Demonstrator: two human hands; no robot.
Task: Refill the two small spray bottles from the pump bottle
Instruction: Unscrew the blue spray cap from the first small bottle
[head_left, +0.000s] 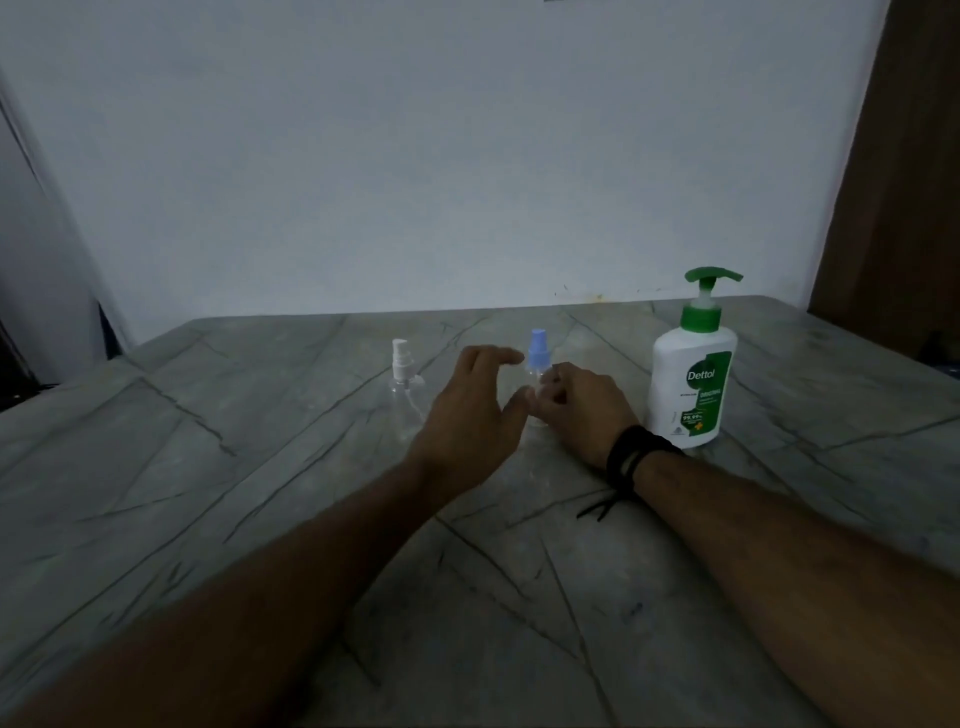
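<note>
Spray bottles first, from the left: the white-capped spray bottle (404, 387) stands upright on the grey veined table (208, 493), clear-bodied and apparently empty, just left of the hands and untouched. Next comes the left hand (470, 410), spread in a wide C with fingers and thumb apart, hovering beside the second bottle and holding nothing. Between the two hands stands the blue-capped spray bottle (538, 364), upright, its clear body mostly hidden. The right hand (582, 408), with a dark band at the wrist, has its fingers curled at that body; the dim, soft view makes it hard to be sure, but it looks to be gripping the bottle low down. Furthest right, well apart from the white-capped one and near the right wrist, is the white pump bottle (693, 374) with its green pump head.

Both small bottles should be very light thin plastic, easy to tip and a little slick, so one hand had best steady the body while the other twists the cap at its collar. By my judgement the pump bottle is far heavier and stable; press it from the top while holding a small bottle's open neck under the spout
</note>
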